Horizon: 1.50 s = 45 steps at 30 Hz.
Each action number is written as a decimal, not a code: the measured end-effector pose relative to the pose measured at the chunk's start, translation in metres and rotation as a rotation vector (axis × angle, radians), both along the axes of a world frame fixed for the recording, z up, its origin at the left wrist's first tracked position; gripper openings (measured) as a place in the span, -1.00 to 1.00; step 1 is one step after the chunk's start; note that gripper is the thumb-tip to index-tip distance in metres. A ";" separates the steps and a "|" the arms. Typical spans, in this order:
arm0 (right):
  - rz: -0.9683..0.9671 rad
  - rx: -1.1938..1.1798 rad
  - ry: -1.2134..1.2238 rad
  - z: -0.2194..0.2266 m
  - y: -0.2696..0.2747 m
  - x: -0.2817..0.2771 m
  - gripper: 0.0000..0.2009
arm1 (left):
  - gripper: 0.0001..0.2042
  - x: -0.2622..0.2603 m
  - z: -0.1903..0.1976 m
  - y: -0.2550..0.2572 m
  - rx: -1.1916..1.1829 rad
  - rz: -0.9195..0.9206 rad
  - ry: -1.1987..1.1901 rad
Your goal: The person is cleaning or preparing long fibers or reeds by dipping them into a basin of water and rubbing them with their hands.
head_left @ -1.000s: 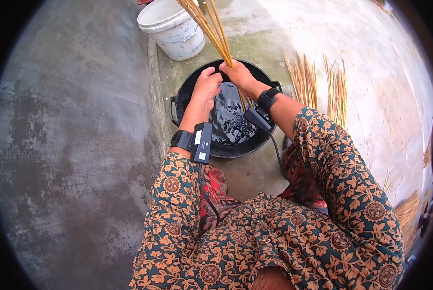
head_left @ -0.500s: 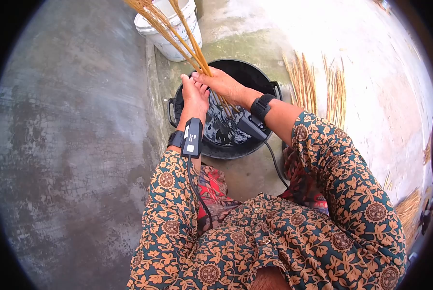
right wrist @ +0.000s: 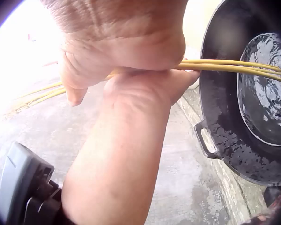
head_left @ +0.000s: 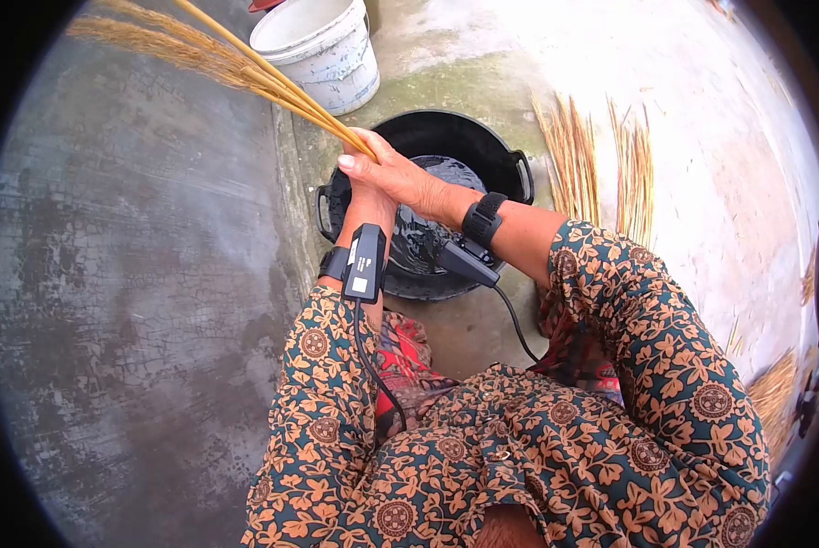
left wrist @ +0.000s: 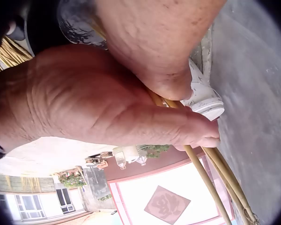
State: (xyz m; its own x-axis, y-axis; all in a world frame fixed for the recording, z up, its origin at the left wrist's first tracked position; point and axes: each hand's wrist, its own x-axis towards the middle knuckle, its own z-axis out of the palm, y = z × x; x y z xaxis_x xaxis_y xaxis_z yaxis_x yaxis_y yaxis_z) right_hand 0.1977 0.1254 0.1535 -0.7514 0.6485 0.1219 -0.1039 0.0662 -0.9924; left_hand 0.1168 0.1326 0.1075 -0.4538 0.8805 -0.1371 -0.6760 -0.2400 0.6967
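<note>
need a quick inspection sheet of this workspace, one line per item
surface: grey concrete ground, stained and cracked, with a raised kerb beside the basin
job's things: bundle of yellow grass stalks sticks out up and left from the hands; black basin below them holds water
clutter: white bucket beyond the basin; loose stalk bundles lie on the ground to the right
grippers: right hand grips the stalks from above; left hand is pressed against them from below, beneath the right hand
cables: black lead runs from the left wrist camera down over the lap; another leaves the right wrist unit
surroundings: outdoors; building and window in the left wrist view
</note>
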 end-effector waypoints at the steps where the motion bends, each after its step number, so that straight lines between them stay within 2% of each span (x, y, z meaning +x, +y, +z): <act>1: -0.001 0.032 0.016 0.001 -0.003 -0.001 -0.29 | -0.52 0.000 0.002 -0.001 0.000 -0.006 0.016; 3: -0.093 0.070 0.015 -0.004 0.011 0.001 -0.26 | -0.51 0.013 0.004 0.001 0.015 -0.057 0.093; 4: -0.090 0.063 0.100 -0.007 0.026 0.004 -0.25 | -0.51 0.022 0.009 0.002 0.018 -0.081 0.137; 5: -0.090 0.081 0.085 -0.011 0.038 0.007 -0.27 | -0.50 0.029 0.013 0.001 0.020 -0.110 0.185; 7: -0.125 0.055 0.084 -0.013 0.042 0.011 -0.33 | -0.50 0.036 0.019 -0.001 0.005 -0.146 0.259; 10: -0.043 -0.134 0.120 0.001 0.026 0.014 -0.42 | -0.48 0.032 0.024 -0.004 -0.054 -0.155 0.340; 13: -0.097 -0.128 0.174 0.013 0.023 0.014 -0.54 | -0.47 0.027 0.025 -0.005 -0.116 -0.137 0.378; 17: -0.227 0.164 -0.092 -0.017 0.057 0.016 -0.70 | -0.43 0.015 0.022 -0.008 -0.187 -0.091 0.349; 19: -0.290 0.178 -0.040 -0.040 0.065 0.020 -0.66 | -0.35 0.007 0.024 -0.010 -0.223 -0.060 0.292; 20: -0.248 0.203 -0.050 -0.048 0.070 0.019 -0.66 | -0.32 0.005 0.026 -0.013 -0.130 -0.141 0.276; 22: -0.165 0.254 -0.077 -0.054 0.072 0.020 -0.67 | -0.30 0.013 0.036 -0.014 -0.056 -0.142 0.381; 24: -0.224 0.331 -0.192 -0.054 0.072 0.022 -0.67 | -0.24 0.021 0.042 -0.016 -0.013 -0.165 0.492; 25: -0.254 0.371 -0.246 -0.050 0.072 0.022 -0.66 | -0.28 0.025 0.045 -0.018 0.021 -0.120 0.537; 26: -0.221 0.316 -0.358 -0.046 0.074 0.023 -0.70 | -0.34 0.025 0.049 -0.021 0.031 -0.168 0.600; 29: 0.051 0.156 -0.200 -0.024 0.067 0.035 -0.72 | -0.50 0.019 0.047 -0.025 -0.009 -0.206 0.771; 30: 0.101 0.146 -0.308 0.006 0.049 0.044 -0.74 | -0.55 0.015 0.043 -0.027 -0.033 -0.199 0.823; 31: 0.268 0.171 -0.287 -0.012 0.060 0.038 -0.70 | -0.68 0.006 0.043 -0.025 -0.068 -0.245 0.812; 33: 0.302 0.201 -0.260 0.004 0.046 0.046 -0.67 | -0.73 0.005 0.042 -0.029 -0.094 -0.296 0.735; 36: 0.401 0.208 -0.375 -0.010 0.063 0.044 -0.63 | -0.74 0.001 0.040 -0.023 0.001 -0.135 0.849; 39: 0.202 0.131 -0.482 -0.053 0.085 0.064 -0.62 | -0.72 0.004 0.058 -0.028 -0.004 0.107 0.654; 40: 0.135 0.189 -0.636 -0.067 0.094 0.072 -0.61 | -0.72 0.003 0.061 -0.031 -0.022 0.101 0.680; 42: -0.007 -0.065 -0.730 -0.085 0.102 0.086 -0.70 | -0.72 0.002 0.064 -0.037 -0.065 0.098 0.722; 45: -0.377 -0.520 -0.357 -0.145 0.102 0.093 -0.78 | -0.73 0.010 0.052 -0.041 -0.205 -0.039 0.899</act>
